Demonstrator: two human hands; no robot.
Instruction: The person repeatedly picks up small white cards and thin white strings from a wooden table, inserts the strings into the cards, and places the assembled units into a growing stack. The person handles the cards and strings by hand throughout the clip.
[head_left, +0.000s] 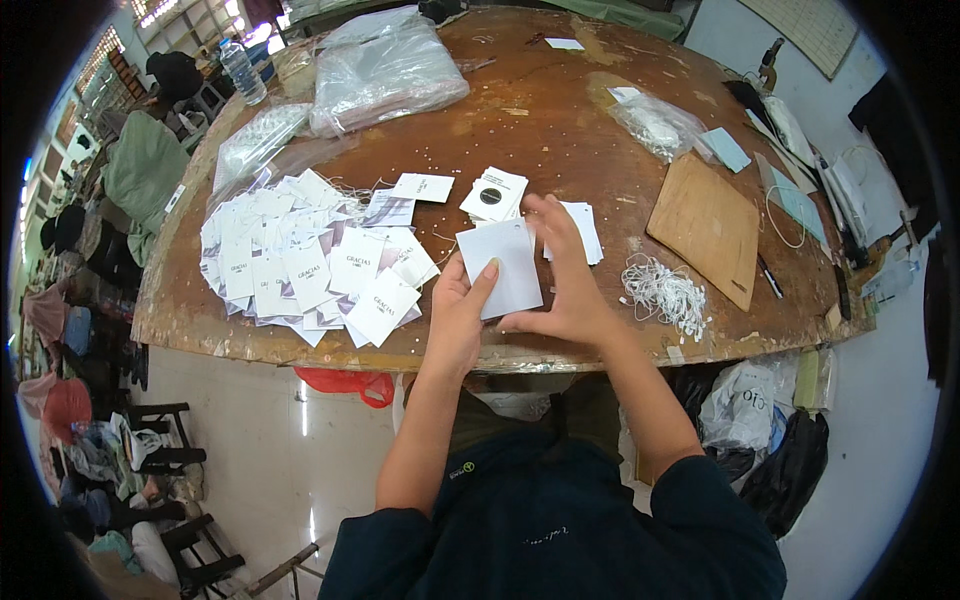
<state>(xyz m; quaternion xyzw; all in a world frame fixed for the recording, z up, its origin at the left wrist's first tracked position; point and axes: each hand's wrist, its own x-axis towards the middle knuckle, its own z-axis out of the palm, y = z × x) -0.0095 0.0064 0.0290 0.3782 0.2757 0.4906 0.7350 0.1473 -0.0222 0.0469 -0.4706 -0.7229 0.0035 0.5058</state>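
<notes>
My left hand (462, 308) is closed on a plain white hang tag (500, 262), its thumb pressed flat on the face. A small hole shows near the tag's top edge; whether more tags lie under it I cannot tell. Around the tag's right side curves my right hand (568, 285), fingers and thumb spread apart near its top and bottom corners. Just beyond sits a small stack of white tags with a black round mark (492, 194). More white tags (580, 232) lie partly behind my right hand. To the left spreads a big heap of printed white tags (300, 262).
A tangle of white strings (668, 292) lies right of my hands, near a wooden board (705, 230) and a pen (769, 276). Plastic-wrapped bundles (385, 75) and a water bottle (243, 72) stand far left. A bag of white pieces (657, 125) rests far right.
</notes>
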